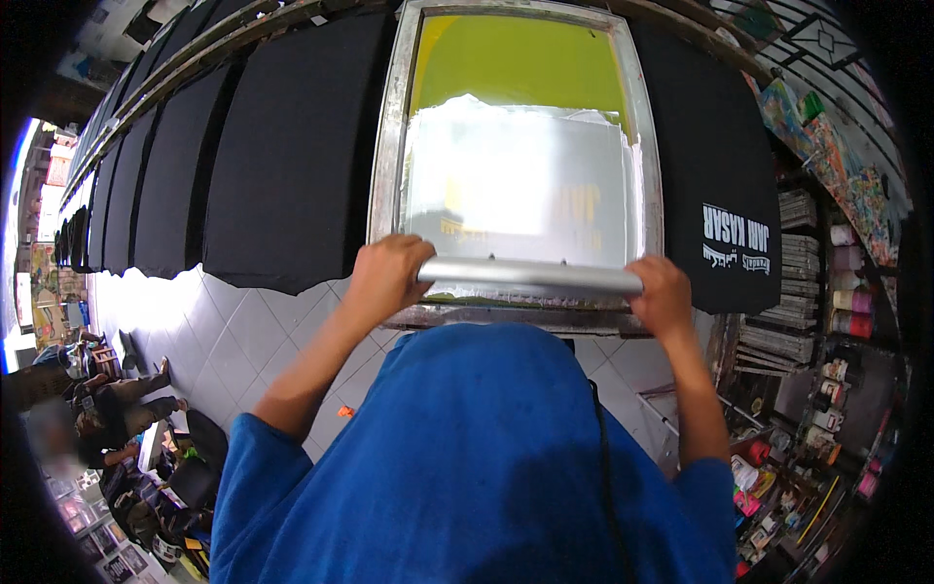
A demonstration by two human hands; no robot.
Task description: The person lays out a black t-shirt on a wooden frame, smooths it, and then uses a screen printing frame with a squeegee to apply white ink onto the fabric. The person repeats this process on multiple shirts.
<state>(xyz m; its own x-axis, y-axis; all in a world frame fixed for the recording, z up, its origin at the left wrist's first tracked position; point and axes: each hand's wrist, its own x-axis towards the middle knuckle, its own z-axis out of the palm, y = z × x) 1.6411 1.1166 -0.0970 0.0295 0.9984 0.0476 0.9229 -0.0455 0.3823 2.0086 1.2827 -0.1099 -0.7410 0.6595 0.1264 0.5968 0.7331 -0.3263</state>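
Both my hands grip a long silver squeegee (530, 273) that lies across the near end of a screen printing frame (646, 136). My left hand (387, 277) is wrapped round its left end, and my right hand (664, 295) round its right end. White ink (506, 175) coats the near and middle part of the mesh, with a ragged far edge. Beyond it the mesh shows yellow-green (525, 58). Faint yellow lettering shows through the ink. The squeegee's lower edge and whatever lies beneath the screen are hidden.
Left of the frame, several black shirts (292, 146) lie in a row along rails. To the right hangs a black shirt (720, 175) with white print. Stacked frames (788, 263) and ink tubs (848, 297) stand farther right. A person (122, 414) sits at lower left on the tiled floor (233, 321).
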